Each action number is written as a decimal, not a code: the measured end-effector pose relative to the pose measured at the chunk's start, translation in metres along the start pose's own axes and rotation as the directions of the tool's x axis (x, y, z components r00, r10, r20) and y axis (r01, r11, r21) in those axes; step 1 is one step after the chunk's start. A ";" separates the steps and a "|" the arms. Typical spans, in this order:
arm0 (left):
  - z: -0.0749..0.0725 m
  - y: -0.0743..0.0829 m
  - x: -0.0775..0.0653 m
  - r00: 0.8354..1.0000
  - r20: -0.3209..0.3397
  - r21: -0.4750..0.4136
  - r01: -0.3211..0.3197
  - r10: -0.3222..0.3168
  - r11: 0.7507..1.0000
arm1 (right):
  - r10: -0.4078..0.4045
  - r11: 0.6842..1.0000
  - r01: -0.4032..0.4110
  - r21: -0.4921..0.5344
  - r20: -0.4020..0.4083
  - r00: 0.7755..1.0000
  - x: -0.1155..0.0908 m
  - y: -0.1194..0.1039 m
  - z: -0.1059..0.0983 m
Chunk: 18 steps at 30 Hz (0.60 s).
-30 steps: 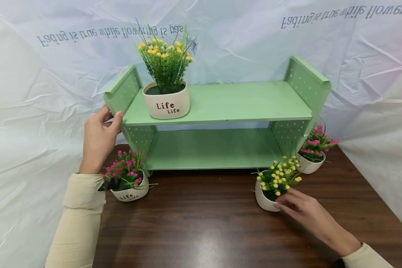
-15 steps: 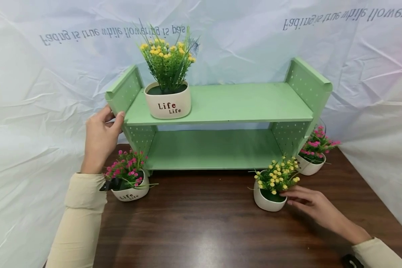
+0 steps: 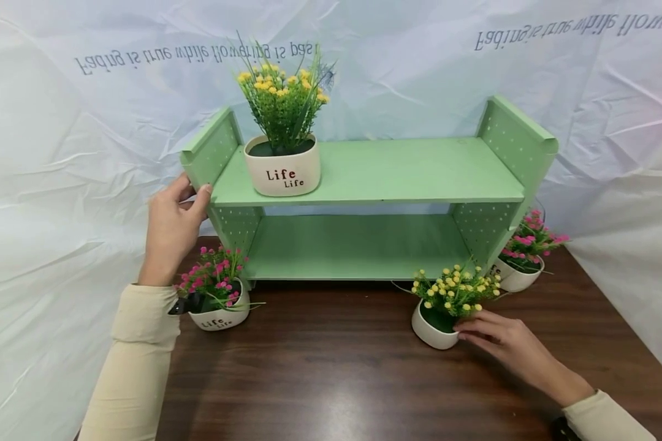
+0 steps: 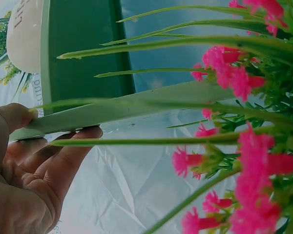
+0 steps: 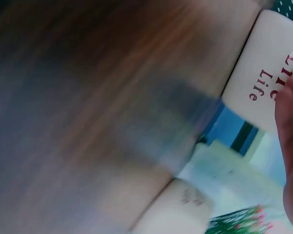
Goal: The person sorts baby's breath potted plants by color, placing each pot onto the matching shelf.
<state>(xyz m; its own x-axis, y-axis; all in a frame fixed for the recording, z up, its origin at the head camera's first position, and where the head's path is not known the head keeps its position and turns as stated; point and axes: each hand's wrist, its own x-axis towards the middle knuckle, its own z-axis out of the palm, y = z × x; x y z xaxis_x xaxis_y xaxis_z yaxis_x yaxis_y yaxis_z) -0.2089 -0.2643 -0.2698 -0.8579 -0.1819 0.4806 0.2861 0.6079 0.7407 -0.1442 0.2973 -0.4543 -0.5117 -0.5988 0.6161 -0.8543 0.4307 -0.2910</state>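
Note:
My left hand grips the left side panel of a green two-tier shelf, thumb in front and fingers behind. In the left wrist view that hand pinches the panel's edge. My right hand pinches the right rim of a white flowerpot with yellow flowers. This pot stands on the table before the shelf's right end. In the right wrist view the fingers lie against the pot's face, which is lettered "Life". A second yellow-flowered pot stands on the upper tier, at the left.
A pink-flowered pot stands on the brown table beneath my left wrist. Another pink-flowered pot stands by the shelf's right end. A pale cloth with printed writing hangs behind.
My right hand drew back slightly from the pot's rim, then returned to it. The yellow-flowered pot has turned and shifted a little left. My left hand keeps its hold; the head view drifted slightly.

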 end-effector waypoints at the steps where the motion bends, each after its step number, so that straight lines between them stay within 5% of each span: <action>1: 0.000 0.000 0.000 1.000 0.000 -0.002 0.000 0.000 1.000 | -0.031 0.999 0.030 -0.042 -0.011 0.999 0.002 -0.003 0.002; 5: 0.001 0.000 -0.001 1.000 -0.004 -0.007 0.004 -0.004 1.000 | -0.115 0.975 0.099 -0.198 -0.072 0.991 0.014 -0.013 0.015; 10: -0.001 -0.002 -0.001 1.000 -0.013 -0.014 0.016 -0.016 1.000 | -0.101 0.971 0.082 -0.225 -0.074 0.992 0.026 -0.018 0.027; 14: 0.001 -0.003 -0.001 1.000 -0.010 -0.022 0.016 -0.016 1.000 | -0.073 0.988 0.072 -0.133 -0.005 0.997 0.022 -0.017 0.020; 18: 0.004 -0.004 0.000 1.000 -0.008 -0.022 0.010 -0.010 1.000 | 0.078 0.996 -0.081 0.027 0.072 0.994 0.007 -0.017 0.002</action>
<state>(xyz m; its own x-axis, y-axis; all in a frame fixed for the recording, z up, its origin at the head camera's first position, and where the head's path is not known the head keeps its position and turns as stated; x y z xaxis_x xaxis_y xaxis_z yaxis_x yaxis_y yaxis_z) -0.2113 -0.2639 -0.2744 -0.8575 -0.1942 0.4765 0.2868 0.5886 0.7559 -0.1331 0.2845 -0.4468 -0.5824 -0.6104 0.5368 -0.8124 0.4592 -0.3594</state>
